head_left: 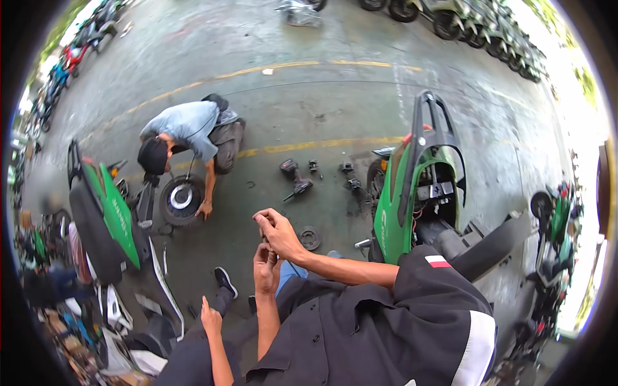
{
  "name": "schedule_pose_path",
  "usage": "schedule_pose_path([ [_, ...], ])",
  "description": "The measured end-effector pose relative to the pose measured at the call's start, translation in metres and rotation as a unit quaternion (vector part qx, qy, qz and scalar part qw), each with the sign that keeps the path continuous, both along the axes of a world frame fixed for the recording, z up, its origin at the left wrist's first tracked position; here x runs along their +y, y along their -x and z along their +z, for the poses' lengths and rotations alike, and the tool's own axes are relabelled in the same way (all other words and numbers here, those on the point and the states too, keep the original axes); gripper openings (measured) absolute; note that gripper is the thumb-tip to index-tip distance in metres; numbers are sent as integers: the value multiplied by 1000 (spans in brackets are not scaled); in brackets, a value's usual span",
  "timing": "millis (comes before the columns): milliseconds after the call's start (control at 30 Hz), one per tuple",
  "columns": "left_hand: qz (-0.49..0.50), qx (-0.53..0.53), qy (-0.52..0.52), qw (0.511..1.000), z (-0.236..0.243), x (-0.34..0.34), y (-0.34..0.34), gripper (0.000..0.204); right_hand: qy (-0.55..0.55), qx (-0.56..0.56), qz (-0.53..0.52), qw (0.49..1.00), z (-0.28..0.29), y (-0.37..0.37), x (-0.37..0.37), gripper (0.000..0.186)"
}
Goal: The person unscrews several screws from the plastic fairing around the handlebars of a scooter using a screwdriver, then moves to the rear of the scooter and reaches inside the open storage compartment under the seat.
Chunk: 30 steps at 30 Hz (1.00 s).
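My right hand [281, 237] reaches in from the right, its fingers bent and pressed together just above my left hand [265, 273]. The left fingers are curled up in a pinch, close under the right ones. Something small may sit between the fingertips, but it is too small to make out. Beyond my hands, a round metal part [309, 238] lies on the floor. Farther off lies a cordless power tool [295, 179] with a dark red and black body, next to small dark metal parts [314, 167].
A green scooter [394, 206] with its rear opened stands at right, another green scooter [116, 209] at left. A crouching co-worker [187, 128] holds a wheel [182, 198]. Another person's hand [211, 318] points at lower left. A dark mechanical part [349, 175] lies ahead.
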<state>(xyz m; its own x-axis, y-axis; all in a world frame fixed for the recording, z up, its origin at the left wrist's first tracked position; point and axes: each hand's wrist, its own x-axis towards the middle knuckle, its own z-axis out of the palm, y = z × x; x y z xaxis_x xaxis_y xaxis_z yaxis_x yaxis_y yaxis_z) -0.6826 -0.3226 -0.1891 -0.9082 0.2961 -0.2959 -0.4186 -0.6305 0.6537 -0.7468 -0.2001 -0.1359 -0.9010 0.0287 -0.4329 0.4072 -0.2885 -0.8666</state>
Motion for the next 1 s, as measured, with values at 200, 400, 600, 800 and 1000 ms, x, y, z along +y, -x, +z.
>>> schedule_pose_path([
  [200, -178, 81, 53, 979, 23, 73, 117, 12, -27, 92, -275, 957, 27, 33, 88, 29],
  [400, -264, 74, -25, 961, 59, 178, 151, 14, -49, 77, -291, 952, 80, -22, 191, 25],
  [600, -331, 47, -119, 935, 79, 276, 151, 14, 2, 114, -310, 944, 95, -30, 256, 19],
  [800, -361, 77, -172, 913, 93, 352, 166, 18, -52, 183, -290, 938, 108, -19, 323, 18],
  [1000, -391, 80, -166, 902, 100, 416, 168, 19, -290, 299, -263, 870, 103, -20, 389, 26],
])
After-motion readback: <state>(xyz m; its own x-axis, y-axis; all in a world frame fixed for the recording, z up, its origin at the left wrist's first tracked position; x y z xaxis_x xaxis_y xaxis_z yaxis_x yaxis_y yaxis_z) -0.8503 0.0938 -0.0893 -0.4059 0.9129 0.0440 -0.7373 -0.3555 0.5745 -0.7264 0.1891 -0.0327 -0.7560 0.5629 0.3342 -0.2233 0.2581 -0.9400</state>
